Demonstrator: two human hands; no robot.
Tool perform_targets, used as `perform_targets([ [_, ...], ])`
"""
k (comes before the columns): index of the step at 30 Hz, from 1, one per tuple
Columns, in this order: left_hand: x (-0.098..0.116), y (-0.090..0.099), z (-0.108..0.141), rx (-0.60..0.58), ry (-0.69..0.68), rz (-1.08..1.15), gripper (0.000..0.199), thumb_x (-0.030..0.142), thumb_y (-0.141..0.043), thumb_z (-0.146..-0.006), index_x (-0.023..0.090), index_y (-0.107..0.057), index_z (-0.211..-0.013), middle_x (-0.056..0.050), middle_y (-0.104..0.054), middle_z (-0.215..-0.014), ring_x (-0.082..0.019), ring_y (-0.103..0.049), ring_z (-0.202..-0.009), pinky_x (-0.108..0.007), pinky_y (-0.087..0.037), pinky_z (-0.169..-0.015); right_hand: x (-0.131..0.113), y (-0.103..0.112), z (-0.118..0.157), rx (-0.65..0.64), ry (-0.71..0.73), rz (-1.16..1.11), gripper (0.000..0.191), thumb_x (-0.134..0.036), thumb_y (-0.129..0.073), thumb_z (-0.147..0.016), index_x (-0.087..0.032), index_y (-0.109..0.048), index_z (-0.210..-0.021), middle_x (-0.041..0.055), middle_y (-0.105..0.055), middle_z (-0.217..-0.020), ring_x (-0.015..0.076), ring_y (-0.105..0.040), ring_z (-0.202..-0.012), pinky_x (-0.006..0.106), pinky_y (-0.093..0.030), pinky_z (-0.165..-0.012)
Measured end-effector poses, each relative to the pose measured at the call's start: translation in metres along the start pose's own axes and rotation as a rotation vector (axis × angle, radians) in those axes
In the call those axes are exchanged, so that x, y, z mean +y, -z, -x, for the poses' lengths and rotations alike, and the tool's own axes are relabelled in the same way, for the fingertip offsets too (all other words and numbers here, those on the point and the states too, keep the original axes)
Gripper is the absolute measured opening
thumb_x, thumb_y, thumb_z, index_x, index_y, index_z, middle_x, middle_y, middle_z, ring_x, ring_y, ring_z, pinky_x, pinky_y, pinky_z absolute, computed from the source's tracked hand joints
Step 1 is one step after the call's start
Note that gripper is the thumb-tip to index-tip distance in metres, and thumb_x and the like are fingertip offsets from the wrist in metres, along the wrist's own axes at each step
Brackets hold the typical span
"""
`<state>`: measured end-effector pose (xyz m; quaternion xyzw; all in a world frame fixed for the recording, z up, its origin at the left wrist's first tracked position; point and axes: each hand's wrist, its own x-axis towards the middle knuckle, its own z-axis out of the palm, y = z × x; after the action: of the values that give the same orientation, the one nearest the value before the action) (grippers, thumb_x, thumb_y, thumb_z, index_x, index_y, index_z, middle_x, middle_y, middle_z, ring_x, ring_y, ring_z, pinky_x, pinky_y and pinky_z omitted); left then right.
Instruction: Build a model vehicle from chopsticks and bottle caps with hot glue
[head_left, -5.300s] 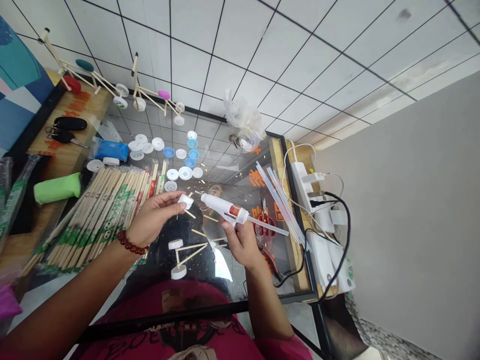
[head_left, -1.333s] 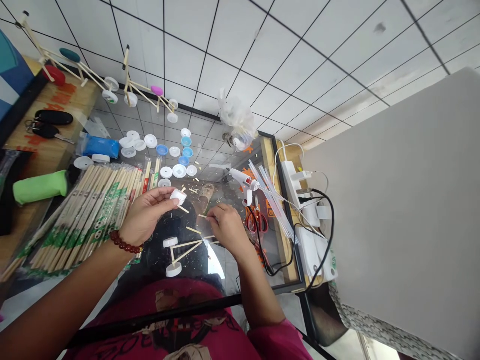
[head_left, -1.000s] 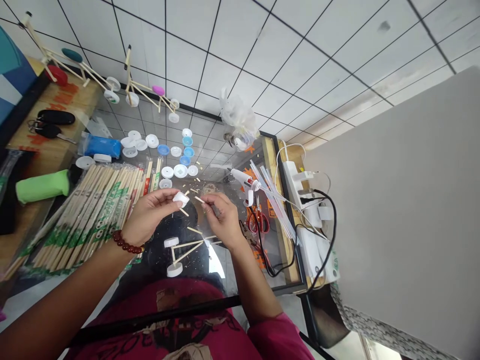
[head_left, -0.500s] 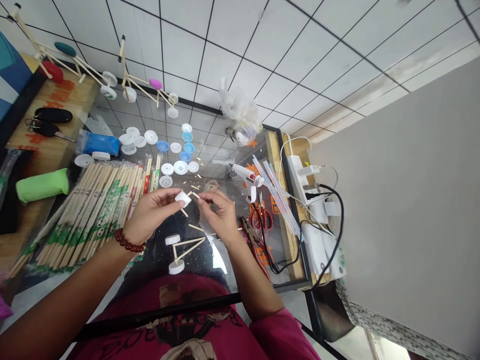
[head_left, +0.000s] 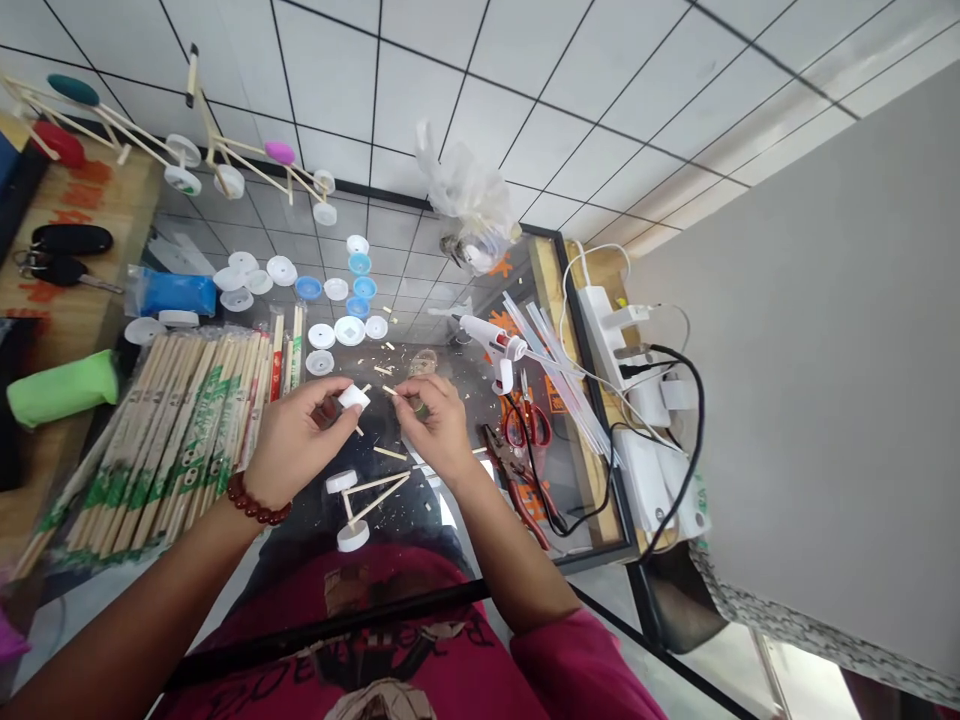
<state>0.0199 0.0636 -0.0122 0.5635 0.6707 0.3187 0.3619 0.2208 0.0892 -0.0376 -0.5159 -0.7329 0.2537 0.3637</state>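
My left hand [head_left: 304, 430] pinches a white bottle cap [head_left: 353, 398] between thumb and fingers; short wooden stick ends poke out above and below it. Facing it, my right hand [head_left: 433, 420] holds a short piece of wooden stick [head_left: 390, 391] in a pinch, its tip a small gap from the cap. Below my hands lies a triangular stick frame [head_left: 375, 490] with a white cap wheel [head_left: 352, 536] at one corner and another white cap [head_left: 342, 482] above it. A loose stick piece [head_left: 390, 453] rests between frame and right hand.
Wrapped chopsticks [head_left: 165, 430] lie left, with white and blue caps [head_left: 349, 330] beyond. A glue gun [head_left: 491, 345], clear glue sticks [head_left: 559, 375], scissors [head_left: 527, 420] and pliers [head_left: 517, 475] are on the right, near power strips [head_left: 600, 320] and cables. Finished stick models [head_left: 247, 150] stand at the back.
The stick piece in my right hand, which met the stick at the cap, is now apart from it. My left hand with the cap has shifted slightly left. The view has turned a little.
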Motion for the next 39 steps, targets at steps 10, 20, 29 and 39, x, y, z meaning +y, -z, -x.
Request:
perform_targets([
  [10, 0.004, 0.008, -0.004, -0.023, 0.062, 0.042, 0.043, 0.047, -0.062, -0.087, 0.019, -0.071, -0.118, -0.009, -0.073, -0.111, -0.02, -0.067, -0.075, -0.035, -0.055, -0.072, -0.005, -0.004, -0.001, -0.03, -0.06, 0.072, 0.008, -0.022, -0.066, -0.092, -0.025, -0.073, -0.09, 0.0008, -0.075, -0.089, 0.0202, -0.065, -0.091, 0.036, -0.04, -0.087],
  [20, 0.008, 0.029, -0.007, -0.227, -0.208, -0.127, 0.051, 0.026, -0.054, -0.086, 0.026, -0.068, -0.135, -0.009, -0.062, -0.139, -0.021, -0.067, -0.091, -0.025, -0.047, -0.054, -0.006, -0.007, 0.0, -0.021, -0.059, 0.066, 0.01, -0.021, -0.065, -0.093, -0.026, -0.074, -0.093, 0.0011, -0.076, -0.092, 0.0203, -0.066, -0.093, 0.036, -0.038, -0.086],
  [29, -0.003, 0.025, -0.008, -0.213, -0.251, -0.187, 0.043, 0.037, -0.056, -0.093, 0.023, -0.07, -0.131, -0.01, -0.068, -0.125, -0.022, -0.067, -0.089, -0.029, -0.054, -0.066, -0.007, -0.007, 0.003, -0.037, -0.046, 0.093, 0.011, -0.022, -0.065, -0.093, -0.026, -0.075, -0.096, 0.0011, -0.075, -0.09, 0.0204, -0.065, -0.091, 0.037, -0.037, -0.087],
  [39, -0.005, 0.02, -0.007, -0.194, -0.354, -0.264, 0.045, 0.03, -0.057, -0.089, 0.023, -0.07, -0.132, -0.011, -0.059, -0.118, -0.023, -0.064, -0.1, -0.026, -0.052, -0.064, -0.006, -0.006, 0.003, -0.07, -0.039, 0.096, 0.014, -0.023, -0.063, -0.097, -0.027, -0.075, -0.1, 0.0037, -0.076, -0.096, 0.0222, -0.065, -0.095, 0.04, -0.038, -0.089],
])
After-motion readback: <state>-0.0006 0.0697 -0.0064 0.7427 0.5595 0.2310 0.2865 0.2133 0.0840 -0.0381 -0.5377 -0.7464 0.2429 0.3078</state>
